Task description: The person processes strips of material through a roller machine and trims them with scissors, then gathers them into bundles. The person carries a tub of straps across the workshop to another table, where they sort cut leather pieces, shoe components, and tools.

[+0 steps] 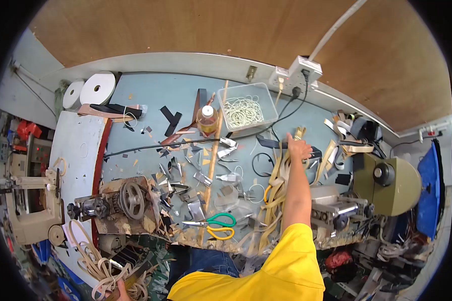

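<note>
My right hand [299,149] reaches forward over the bench, on a black strap [268,143] at the top of a bundle of long beige straps [273,208]. Its fingers are partly hidden, so I cannot see whether they grip. A brass-coloured metal piece [300,132] lies just beyond the fingertips. Low at the left, my left hand [119,292] is closed around a looped bunch of beige straps [103,268], cut off by the picture's lower edge. Scissors [213,224] with one green and one yellow handle lie near the bench's front edge.
Small machines stand at the bench's front, one with a handwheel [131,199], another with rollers [339,208]. A clear box [248,105] holds pale cord loops beside a bottle [207,120]. A black cable [186,143] crosses the blue bench among scraps. White rolls [97,88] stand back left.
</note>
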### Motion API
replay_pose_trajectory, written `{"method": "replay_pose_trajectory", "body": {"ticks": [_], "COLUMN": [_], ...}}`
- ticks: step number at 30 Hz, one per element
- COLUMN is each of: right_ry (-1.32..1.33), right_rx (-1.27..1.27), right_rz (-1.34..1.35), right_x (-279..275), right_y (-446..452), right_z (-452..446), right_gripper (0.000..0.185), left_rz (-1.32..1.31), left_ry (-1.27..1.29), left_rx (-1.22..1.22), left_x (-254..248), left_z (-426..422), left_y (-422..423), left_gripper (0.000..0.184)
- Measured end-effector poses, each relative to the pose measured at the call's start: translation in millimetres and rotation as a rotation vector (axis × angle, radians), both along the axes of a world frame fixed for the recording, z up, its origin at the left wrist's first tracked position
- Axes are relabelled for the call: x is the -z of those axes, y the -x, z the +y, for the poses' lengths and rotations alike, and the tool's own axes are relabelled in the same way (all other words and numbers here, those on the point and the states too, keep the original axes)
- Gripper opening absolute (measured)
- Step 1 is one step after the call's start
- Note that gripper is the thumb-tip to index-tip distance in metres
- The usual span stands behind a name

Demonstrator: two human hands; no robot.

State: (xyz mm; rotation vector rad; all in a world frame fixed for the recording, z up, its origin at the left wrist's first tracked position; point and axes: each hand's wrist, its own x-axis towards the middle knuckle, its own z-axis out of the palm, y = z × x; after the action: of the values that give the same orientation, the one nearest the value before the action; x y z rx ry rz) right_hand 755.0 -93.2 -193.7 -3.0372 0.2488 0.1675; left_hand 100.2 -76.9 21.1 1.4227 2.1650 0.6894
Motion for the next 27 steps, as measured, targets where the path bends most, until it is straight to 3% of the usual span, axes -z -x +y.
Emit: {"method": "replay_pose_trajectory", "body": {"ticks": [3,4,5,7,9,10,14,21,27], "right_ry": [-0.086,-0.105,-0.345,-0.847,-1.351,-1.447,-1.884,-2.123,-2.037], "right_rx": [-0.033,0.024,-0.02,-0.109,-0.253,-0.318,-0.426,-0.796,-1.057], "right_rz": [0.027,-0.066,-0.059,-0.045,-0.082,-0.088,-0.01,0.083,0.151], "right_x": [15.2,5.6,-8.0,-45.0,-119.4,-152.3,-264.4,-377.9,-465.2], "right_y": [-15.3,-12.5,-10.7,3.7,51.7,69.0,112.9,146.0,186.5], "right_z": [-8.2,-7.2,-17.9,-44.7,-58.8,-69.2,-111.8,-168.3,-192.4], "right_gripper": [0.065,0.044,0.041,0.035,0.024,0.021,0.025,0.035,0.036], "left_rz": [-0.002,0.011,0.019,-0.087,-0.195,-0.29,-0.212,-0.503,-0.651], "left_ry": [-0.008,0.056,0.117,-0.028,-0.18,-0.132,-0.131,-0.19,-0.207], "left_rx": [-0.01,0.011,0.033,0.042,0.063,0.055,0.311,0.291,0.272], "left_x": [-12.7,-10.9,-8.6,3.7,12.0,9.0,36.1,35.1,42.5], "left_z": [3.2,3.7,1.8,-2.1,-2.7,-2.2,3.0,-1.7,0.7], "left_y": [-31.4,-24.6,-19.8,-16.9,-10.8,-9.7,45.5,63.4,90.8], "left_gripper": [0.03,0.032,0.034,0.045,0.064,0.07,0.068,0.062,0.062]}}
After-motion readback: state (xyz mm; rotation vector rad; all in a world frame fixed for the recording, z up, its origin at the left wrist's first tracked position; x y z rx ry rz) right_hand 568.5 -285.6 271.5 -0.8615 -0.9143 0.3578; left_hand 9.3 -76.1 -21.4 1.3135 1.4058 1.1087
